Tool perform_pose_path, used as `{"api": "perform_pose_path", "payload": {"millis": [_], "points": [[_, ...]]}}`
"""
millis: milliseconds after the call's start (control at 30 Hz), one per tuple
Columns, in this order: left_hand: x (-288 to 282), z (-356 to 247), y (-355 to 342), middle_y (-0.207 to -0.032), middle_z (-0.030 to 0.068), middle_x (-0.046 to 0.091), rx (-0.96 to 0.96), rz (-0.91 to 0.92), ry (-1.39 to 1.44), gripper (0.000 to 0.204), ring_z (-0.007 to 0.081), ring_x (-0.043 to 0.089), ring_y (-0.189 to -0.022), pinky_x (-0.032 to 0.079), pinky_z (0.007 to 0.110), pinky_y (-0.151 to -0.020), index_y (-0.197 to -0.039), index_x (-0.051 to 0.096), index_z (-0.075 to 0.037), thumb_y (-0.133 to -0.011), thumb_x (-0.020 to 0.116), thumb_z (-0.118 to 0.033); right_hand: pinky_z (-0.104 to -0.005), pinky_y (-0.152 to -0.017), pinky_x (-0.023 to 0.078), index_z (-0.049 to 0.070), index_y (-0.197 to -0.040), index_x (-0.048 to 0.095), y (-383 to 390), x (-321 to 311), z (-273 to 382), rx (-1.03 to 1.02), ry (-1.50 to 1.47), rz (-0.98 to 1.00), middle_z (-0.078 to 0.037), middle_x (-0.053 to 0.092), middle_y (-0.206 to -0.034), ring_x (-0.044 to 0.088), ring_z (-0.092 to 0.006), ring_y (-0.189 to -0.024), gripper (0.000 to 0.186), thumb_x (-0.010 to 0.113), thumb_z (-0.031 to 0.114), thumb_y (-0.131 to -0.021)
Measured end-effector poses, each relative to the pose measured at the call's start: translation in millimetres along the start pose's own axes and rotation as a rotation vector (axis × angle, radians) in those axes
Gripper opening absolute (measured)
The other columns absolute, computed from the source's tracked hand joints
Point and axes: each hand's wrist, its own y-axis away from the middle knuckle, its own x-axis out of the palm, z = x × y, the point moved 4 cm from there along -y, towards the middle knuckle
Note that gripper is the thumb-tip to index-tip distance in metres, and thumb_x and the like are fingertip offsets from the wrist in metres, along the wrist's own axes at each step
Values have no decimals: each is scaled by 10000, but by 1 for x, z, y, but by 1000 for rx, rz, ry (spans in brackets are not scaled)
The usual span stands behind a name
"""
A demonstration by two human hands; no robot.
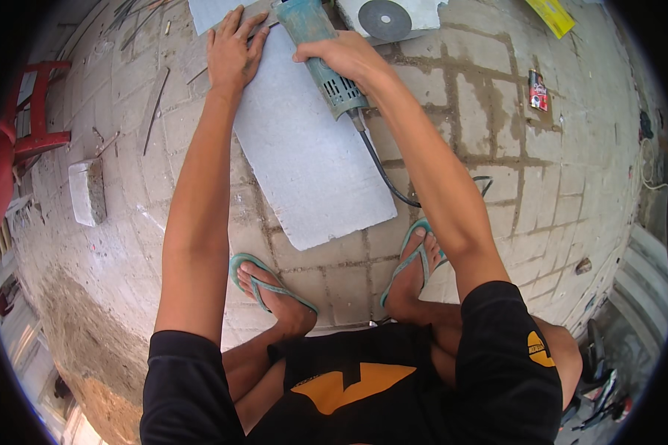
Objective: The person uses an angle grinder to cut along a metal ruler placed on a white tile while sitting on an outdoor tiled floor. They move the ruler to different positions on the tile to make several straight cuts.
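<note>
My right hand (349, 58) is wrapped round the body of a teal angle grinder (338, 90), whose black cord runs down from its rear end. The grinder's front end is cut off by the top edge of the view. Under it lies a long pale grey slab (312, 174), flat on the paving and reaching toward my feet. Fingers apart, my left hand (234, 52) rests at the slab's far left edge, near the grinder's head. A dark round disc (384, 19) lies on a whitish block (429, 16) just right of the grinder.
A whitish block (87, 193) and a thin long strip (154, 110) lie at left, near a red stool (41, 141). On the right are a red-and-black can (537, 90) and a yellow packet (553, 16). My sandalled feet flank the slab's near end.
</note>
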Motion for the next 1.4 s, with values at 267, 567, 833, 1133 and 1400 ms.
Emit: {"api": "perform_pose_path", "payload": {"millis": [267,567,833,1133,1400], "points": [[-2,-4,0,-1525,93,533,-7,-17,-13,373,278,469,-1422,307,527,-1180,-1311,684,-261,-1001,587,-444,-359,-654,512,-48,-957,719,-1,0,1,12,16,4,-140,678,-887,650,-231,-743,525,812,381,-670],[-7,-10,0,-1501,106,552,-11,-21,-11,367,284,495,-1394,335,493,-1157,-1315,685,-258,-996,600,-419,-347,-609,498,-46,-930,719,-5,0,4,50,-87,12,-123,676,-872,638,-202,-712,484,821,349,-670],[-3,-5,-1,-1546,80,509,-68,34,42,375,261,427,-1459,275,535,-1212,-1321,670,-303,-982,610,-453,-348,-652,481,-17,-919,714,-5,-2,6,32,-52,9,-94,663,-867,613,-195,-751,451,815,345,-668],[-18,-11,-7,-1455,163,542,-139,66,120,383,333,469,-1393,290,591,-1181,-1242,638,-154,-929,701,-365,-348,-579,459,-32,-882,690,24,-24,62,-71,-110,10,-108,637,-816,590,-196,-672,457,807,361,-680],[-52,13,30,-1417,155,532,-199,246,99,361,356,472,-1369,261,636,-1197,-1238,633,-207,-916,718,-346,-330,-575,509,11,-1016,638,88,-144,106,62,164,-93,-98,663,-853,639,-173,-698,399,719,321,-780]]}}
